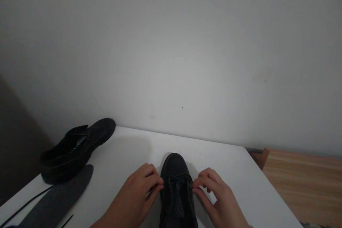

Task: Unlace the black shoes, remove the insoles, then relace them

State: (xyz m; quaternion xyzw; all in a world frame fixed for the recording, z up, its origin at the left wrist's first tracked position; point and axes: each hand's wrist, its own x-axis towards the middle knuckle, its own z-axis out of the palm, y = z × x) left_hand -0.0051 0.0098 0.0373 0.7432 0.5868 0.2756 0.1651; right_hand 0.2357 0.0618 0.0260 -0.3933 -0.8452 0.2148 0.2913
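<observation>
The black shoe (175, 194) was positioned at the lower centre of the frame, on the white table (149, 146), with its toe directed toward the wall (171, 60). Its sole was set down, and a lace (176, 177) was seen crossed near the toe end of the throat.

The left hand (141, 194) was placed at the shoe's left edge, its thumb and forefinger pinched together at the tips. The right hand (217, 194) was placed opposite, similarly pinched at the right edge. A part of the shoe was apparently gripped on each side; whether lace or upper edge was held could not be told.

For good handling, a matched, light pull on both sides was judged advisable, so that the crossing would be centred and the shoe would not be twisted. Strands were best laid flat, since dark lace on dark material was easily misread.

At the left of the frame, a second shoe (72, 151) was tilted beside a grey insole (66, 196). A thin black cord (29, 201) was laid at the lower left, well apart from the hands.
</observation>
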